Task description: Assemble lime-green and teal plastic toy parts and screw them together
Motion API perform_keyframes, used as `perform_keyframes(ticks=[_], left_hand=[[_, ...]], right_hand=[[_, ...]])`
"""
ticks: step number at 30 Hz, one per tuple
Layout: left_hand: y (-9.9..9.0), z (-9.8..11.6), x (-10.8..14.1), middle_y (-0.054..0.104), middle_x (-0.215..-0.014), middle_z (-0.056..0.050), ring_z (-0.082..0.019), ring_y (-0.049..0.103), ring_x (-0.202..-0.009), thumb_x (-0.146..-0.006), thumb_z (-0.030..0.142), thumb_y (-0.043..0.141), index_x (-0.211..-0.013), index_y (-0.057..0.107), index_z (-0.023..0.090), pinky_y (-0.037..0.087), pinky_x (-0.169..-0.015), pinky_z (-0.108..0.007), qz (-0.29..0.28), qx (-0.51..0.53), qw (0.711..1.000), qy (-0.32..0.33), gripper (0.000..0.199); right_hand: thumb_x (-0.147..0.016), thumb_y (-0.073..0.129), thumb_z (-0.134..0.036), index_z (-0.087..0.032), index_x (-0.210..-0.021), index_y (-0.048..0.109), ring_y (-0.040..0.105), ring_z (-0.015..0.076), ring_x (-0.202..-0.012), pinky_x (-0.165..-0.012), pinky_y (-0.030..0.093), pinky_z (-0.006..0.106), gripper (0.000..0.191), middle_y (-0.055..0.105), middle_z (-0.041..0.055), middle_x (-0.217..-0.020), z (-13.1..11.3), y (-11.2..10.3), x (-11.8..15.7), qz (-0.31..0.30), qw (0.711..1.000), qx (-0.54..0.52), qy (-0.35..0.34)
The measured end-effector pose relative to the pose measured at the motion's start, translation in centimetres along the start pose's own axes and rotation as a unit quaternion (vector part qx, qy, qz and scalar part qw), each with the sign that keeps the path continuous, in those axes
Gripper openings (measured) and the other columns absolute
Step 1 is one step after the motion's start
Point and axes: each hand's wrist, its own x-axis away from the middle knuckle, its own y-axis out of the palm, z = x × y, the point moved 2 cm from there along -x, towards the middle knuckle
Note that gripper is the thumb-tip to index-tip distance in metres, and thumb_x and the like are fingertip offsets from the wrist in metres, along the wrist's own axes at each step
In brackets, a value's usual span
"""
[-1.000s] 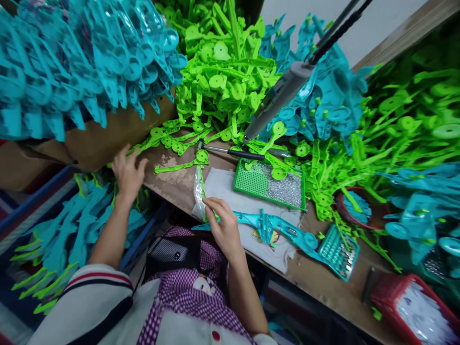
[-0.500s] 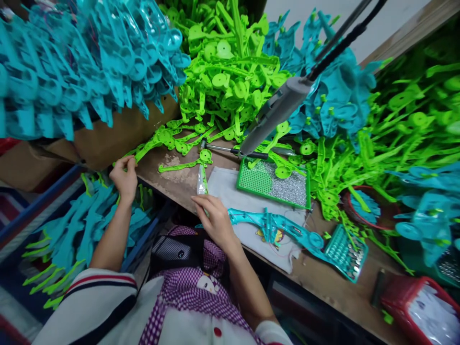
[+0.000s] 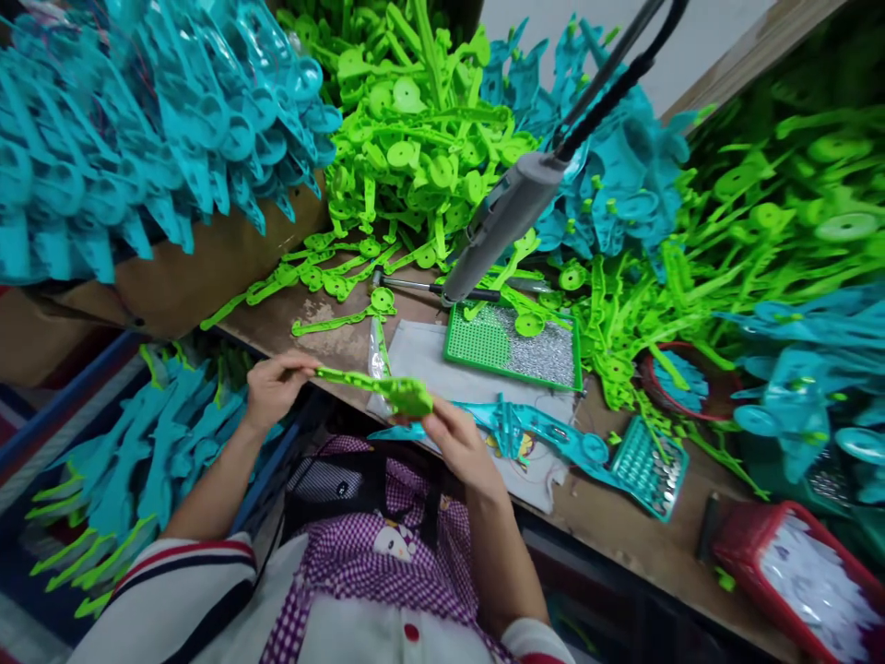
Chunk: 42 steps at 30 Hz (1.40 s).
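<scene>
A lime-green plastic arm piece with a round end is held between my two hands above the bench's front edge. My left hand pinches its thin end, while my right hand grips the round end. Behind my right hand a turquoise plastic bow-shaped part lies across a pale cloth. Beyond the held piece, another green arm rests on the bench, with a clear plastic strip by its round end.
A grey power screwdriver hangs over a green tray of small metal parts. A hammer lies behind. Heaps of green pieces and turquoise parts surround the bench. A turquoise tray and red bin stand right.
My left hand has lifted a green arm piece from the bench's left side and brought it right and nearer. My right hand has moved right and taken its round end.
</scene>
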Motion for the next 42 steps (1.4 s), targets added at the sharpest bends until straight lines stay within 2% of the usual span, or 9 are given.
perform_keyframes(ticks=[3, 7, 10, 12, 16, 19, 24, 31, 42], left_hand=[[1.4, 0.7, 0.3, 0.069, -0.062, -0.004, -0.017, 0.065, -0.059, -0.083, 0.052, 0.067, -0.068, 0.071, 0.023, 0.054, -0.061, -0.032, -0.059, 0.061, 0.994, 0.065, 0.033], [2.9, -0.1, -0.5, 0.071, -0.069, -0.006, -0.019, 0.067, -0.067, -0.082, 0.063, 0.063, -0.073, 0.072, 0.023, 0.056, -0.069, -0.036, -0.096, 0.064, 0.991, 0.07, 0.042], [4.0, -1.6, -2.1, 0.074, -0.1, -0.012, -0.025, 0.068, -0.099, -0.087, 0.067, 0.051, -0.1, 0.074, 0.021, 0.054, -0.09, -0.04, -0.122, -0.002, 0.991, 0.048, 0.053], [5.1, -2.8, -3.1, 0.07, -0.118, -0.014, -0.026, 0.063, -0.115, -0.095, 0.059, 0.04, -0.115, 0.069, 0.018, 0.048, -0.102, -0.044, -0.167, -0.072, 0.983, 0.028, 0.054], [7.3, -4.4, -4.2, 0.061, -0.137, -0.013, -0.027, 0.053, -0.13, -0.098, 0.036, 0.041, -0.13, 0.061, 0.017, 0.037, -0.112, -0.051, -0.239, -0.217, 0.946, 0.01, 0.042], [8.0, -4.4, -4.7, 0.059, -0.14, -0.012, -0.025, 0.053, -0.131, -0.096, 0.027, 0.042, -0.131, 0.06, 0.015, 0.039, -0.113, -0.047, -0.212, -0.227, 0.95, 0.025, 0.041], [7.7, -4.0, -4.4, 0.069, -0.125, -0.008, -0.02, 0.062, -0.12, -0.096, 0.021, 0.038, -0.12, 0.066, 0.016, 0.048, -0.107, -0.04, -0.153, -0.164, 0.972, 0.066, 0.037], [8.3, -4.2, -3.4, 0.067, -0.128, -0.01, -0.019, 0.061, -0.123, -0.095, 0.016, 0.037, -0.125, 0.063, 0.014, 0.048, -0.109, -0.039, -0.176, -0.138, 0.971, 0.089, 0.039], [9.0, -4.5, -3.5, 0.062, -0.136, -0.011, -0.021, 0.058, -0.126, -0.092, 0.011, 0.035, -0.127, 0.062, 0.015, 0.045, -0.112, -0.042, -0.215, -0.178, 0.955, 0.097, 0.045]], right_hand=[[-0.087, 0.054, -0.064, -0.03, -0.12, 0.07, 0.073, 0.0227, -0.092, -0.086, 0.059, 0.04, 0.05, 0.077, 0.0053, -0.102, -0.3, 0.0, 2.6, -0.035, 0.995, -0.088, 0.028], [-0.076, 0.063, -0.071, -0.029, -0.107, 0.075, 0.074, 0.025, -0.089, -0.081, 0.06, 0.042, 0.054, 0.078, 0.0063, -0.097, 0.4, -0.8, 4.4, 0.031, 0.991, -0.12, 0.052], [-0.074, 0.068, -0.067, -0.03, -0.098, 0.078, 0.073, 0.0262, -0.094, -0.082, 0.06, 0.044, 0.045, 0.078, 0.0071, -0.099, 1.1, -2.3, 4.8, 0.114, 0.991, -0.064, 0.014], [-0.078, 0.069, -0.06, -0.031, -0.103, 0.077, 0.071, 0.0265, -0.1, -0.088, 0.058, 0.046, 0.039, 0.077, 0.0079, -0.104, 1.4, -3.0, 4.8, 0.144, 0.989, 0.007, -0.012], [-0.085, 0.068, -0.04, -0.029, -0.118, 0.071, 0.067, 0.0233, -0.112, -0.098, 0.055, 0.043, 0.035, 0.071, 0.009, -0.121, 1.9, -2.8, 4.1, 0.117, 0.978, 0.164, -0.049], [-0.087, 0.065, -0.032, -0.027, -0.123, 0.068, 0.066, 0.0208, -0.114, -0.098, 0.055, 0.039, 0.036, 0.069, 0.0097, -0.125, 2.5, -1.9, 3.3, 0.09, 0.967, 0.225, -0.075], [-0.089, 0.062, -0.03, -0.027, -0.126, 0.066, 0.065, 0.0192, -0.116, -0.1, 0.055, 0.036, 0.037, 0.067, 0.0085, -0.127, 3.9, -0.7, 2.7, 0.048, 0.96, 0.263, -0.082], [-0.09, 0.061, -0.029, -0.024, -0.124, 0.067, 0.065, 0.0192, -0.116, -0.1, 0.055, 0.034, 0.036, 0.067, 0.0099, -0.126, 4.7, -0.6, 2.0, 0.044, 0.955, 0.28, -0.085], [-0.091, 0.058, -0.031, -0.024, -0.123, 0.068, 0.066, 0.0193, -0.112, -0.097, 0.057, 0.035, 0.035, 0.068, 0.0098, -0.122, 4.7, -0.5, 1.1, 0.043, 0.945, 0.314, -0.079]])
